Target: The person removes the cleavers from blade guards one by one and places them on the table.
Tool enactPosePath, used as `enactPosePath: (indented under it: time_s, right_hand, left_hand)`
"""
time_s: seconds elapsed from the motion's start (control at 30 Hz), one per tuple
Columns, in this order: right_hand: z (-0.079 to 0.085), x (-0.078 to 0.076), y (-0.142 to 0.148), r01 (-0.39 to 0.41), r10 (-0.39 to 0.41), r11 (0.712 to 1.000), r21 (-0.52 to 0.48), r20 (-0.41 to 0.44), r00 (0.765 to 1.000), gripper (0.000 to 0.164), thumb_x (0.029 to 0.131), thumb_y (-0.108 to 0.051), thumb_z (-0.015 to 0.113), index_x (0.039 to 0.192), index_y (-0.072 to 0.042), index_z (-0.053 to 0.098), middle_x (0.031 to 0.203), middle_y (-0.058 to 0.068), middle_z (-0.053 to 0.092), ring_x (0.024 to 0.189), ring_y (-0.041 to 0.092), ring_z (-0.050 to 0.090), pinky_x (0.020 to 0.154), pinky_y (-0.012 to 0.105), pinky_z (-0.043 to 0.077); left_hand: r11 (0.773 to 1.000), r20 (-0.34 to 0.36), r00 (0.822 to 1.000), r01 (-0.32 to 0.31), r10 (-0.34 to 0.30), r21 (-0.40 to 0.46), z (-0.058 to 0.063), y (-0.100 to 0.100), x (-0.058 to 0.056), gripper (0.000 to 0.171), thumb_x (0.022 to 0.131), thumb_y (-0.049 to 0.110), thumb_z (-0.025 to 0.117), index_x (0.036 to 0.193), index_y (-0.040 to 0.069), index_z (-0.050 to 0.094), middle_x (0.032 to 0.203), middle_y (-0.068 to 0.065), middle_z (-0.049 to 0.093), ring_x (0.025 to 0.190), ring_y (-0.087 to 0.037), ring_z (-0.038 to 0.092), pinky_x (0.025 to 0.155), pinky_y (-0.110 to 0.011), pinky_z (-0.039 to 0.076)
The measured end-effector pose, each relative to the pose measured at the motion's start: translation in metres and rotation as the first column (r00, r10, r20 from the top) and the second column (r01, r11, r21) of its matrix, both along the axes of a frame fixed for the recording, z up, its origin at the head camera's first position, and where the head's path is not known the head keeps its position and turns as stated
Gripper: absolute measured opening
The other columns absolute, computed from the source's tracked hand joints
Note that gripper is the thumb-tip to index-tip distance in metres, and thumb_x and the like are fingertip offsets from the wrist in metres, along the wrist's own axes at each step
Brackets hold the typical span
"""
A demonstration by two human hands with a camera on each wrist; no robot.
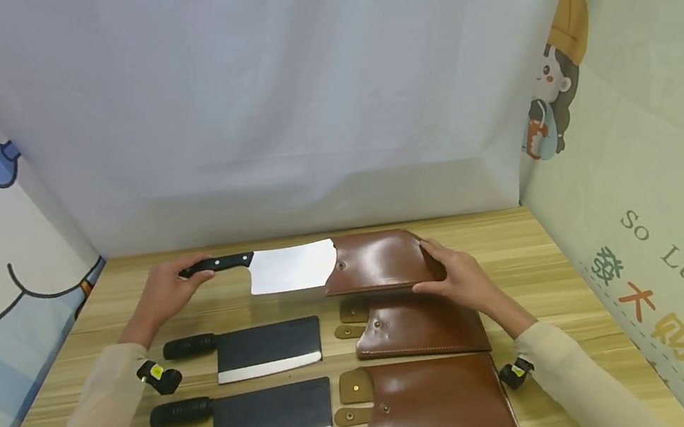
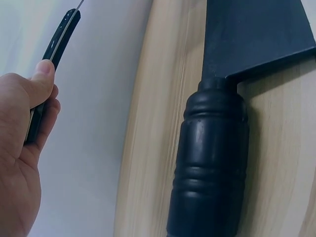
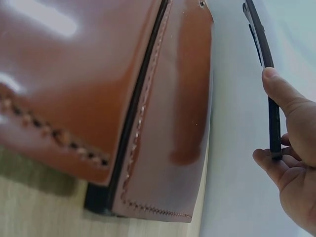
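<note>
My left hand grips the black riveted handle of a cleaver with a bright blade, held above the back of the table. In the left wrist view, the thumb presses on that handle, and the fingers curl behind it. The blade's front end meets the mouth of a brown leather knife sheath; whether any of it is inside, I cannot tell. My right hand holds the sheath's far end. In the right wrist view, thumb and fingers pinch the sheath's edge.
Two black-bladed cleavers, a middle one and a front one, lie on the wooden table. Right of them lie two more brown sheaths, one middle and one front, with tan snap straps. A pale cloth hangs behind.
</note>
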State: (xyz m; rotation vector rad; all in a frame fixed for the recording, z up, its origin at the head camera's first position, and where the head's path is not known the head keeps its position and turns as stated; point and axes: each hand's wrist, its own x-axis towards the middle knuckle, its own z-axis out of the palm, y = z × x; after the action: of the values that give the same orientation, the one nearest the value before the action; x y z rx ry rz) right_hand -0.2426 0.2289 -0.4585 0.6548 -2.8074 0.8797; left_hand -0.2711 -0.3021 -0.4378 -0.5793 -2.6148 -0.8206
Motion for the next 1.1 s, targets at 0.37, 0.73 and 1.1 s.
enactPosePath:
  time_s: [0.37, 0.73, 1.1]
  right_hand:
    - [0.002, 0.003, 0.013, 0.017, -0.017, 1.0, 0.0, 0.005, 1.0, 0.095, 0.083, -0.039, 0.086, 0.153, 0.005, 0.04, 0.155, 0.029, 0.041, 0.14, 0.045, 0.044, 0.11, 0.058, 0.04]
    - [0.005, 0.0, 0.031, 0.026, -0.026, 0.999, 0.02, -0.002, 1.0, 0.093, 0.084, -0.037, 0.086, 0.153, 0.006, 0.04, 0.154, 0.031, 0.041, 0.14, 0.048, 0.044, 0.11, 0.059, 0.04]
    - [0.004, -0.008, 0.043, 0.016, -0.016, 0.999, 0.048, 0.001, 1.0, 0.094, 0.083, -0.035, 0.086, 0.153, 0.008, 0.039, 0.152, 0.034, 0.04, 0.139, 0.05, 0.043, 0.109, 0.06, 0.04]
  left_hand:
    - [1.0, -0.044, 0.999, 0.004, -0.005, -0.02, 0.004, -0.006, 0.004, 0.032, 0.09, 0.011, 0.079, 0.12, 0.001, 0.074, 0.105, -0.02, 0.076, 0.062, -0.012, 0.051, 0.061, -0.029, 0.041]
    - [0.997, -0.061, 0.997, -0.041, 0.037, -0.069, 0.004, -0.023, 0.011, 0.031, 0.092, 0.012, 0.078, 0.12, 0.001, 0.074, 0.107, -0.019, 0.076, 0.077, -0.025, 0.068, 0.068, -0.039, 0.051]
    - [0.994, -0.016, 0.998, -0.057, 0.055, -0.093, 0.0, -0.032, 0.018, 0.031, 0.09, 0.008, 0.079, 0.118, -0.004, 0.072, 0.113, -0.025, 0.072, 0.097, -0.043, 0.07, 0.079, -0.059, 0.053]
